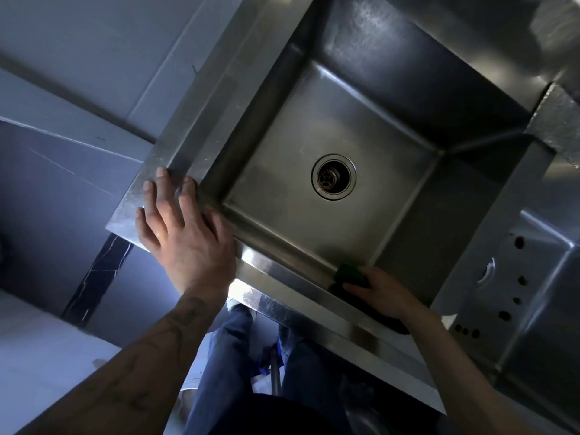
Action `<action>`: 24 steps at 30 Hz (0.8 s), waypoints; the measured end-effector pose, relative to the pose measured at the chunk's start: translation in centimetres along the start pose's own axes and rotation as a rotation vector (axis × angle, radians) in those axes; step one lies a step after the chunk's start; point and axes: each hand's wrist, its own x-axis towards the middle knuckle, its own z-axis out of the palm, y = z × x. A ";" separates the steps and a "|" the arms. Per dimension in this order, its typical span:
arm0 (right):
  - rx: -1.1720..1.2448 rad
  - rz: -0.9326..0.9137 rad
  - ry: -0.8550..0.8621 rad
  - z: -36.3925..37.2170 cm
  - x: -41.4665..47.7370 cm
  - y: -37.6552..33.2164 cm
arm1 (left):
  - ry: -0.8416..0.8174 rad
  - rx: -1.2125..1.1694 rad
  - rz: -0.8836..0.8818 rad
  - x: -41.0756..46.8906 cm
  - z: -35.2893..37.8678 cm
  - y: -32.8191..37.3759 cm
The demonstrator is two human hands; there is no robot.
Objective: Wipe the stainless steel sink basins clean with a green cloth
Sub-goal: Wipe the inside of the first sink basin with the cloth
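Observation:
A square stainless steel sink basin fills the middle of the head view, with a round drain in its floor. My left hand lies flat, fingers spread, on the basin's near-left rim corner. My right hand reaches inside the basin at its near wall and presses a green cloth against the lower near corner. Only part of the cloth shows beyond my fingers.
A second basin lies to the right, its near wall dotted with dark round spots. A steel divider separates the two. Grey tiled floor shows at left; my legs in blue trousers stand below the front rim.

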 end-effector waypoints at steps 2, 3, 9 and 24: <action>-0.027 0.047 -0.015 0.9 2.9 -0.5 | -0.001 0.003 -0.005 0.0 0.0 0.0; -0.043 0.058 -0.026 1.3 4.1 -1.2 | 0.002 0.002 -0.006 0.0 0.0 0.0; 0.058 -0.120 -0.041 2.4 10.1 -9.8 | 0.018 0.004 -0.006 0.0 -0.1 0.1; 0.327 -0.458 0.053 2.6 6.3 -20.6 | 0.015 -0.003 -0.002 -0.1 -0.1 0.2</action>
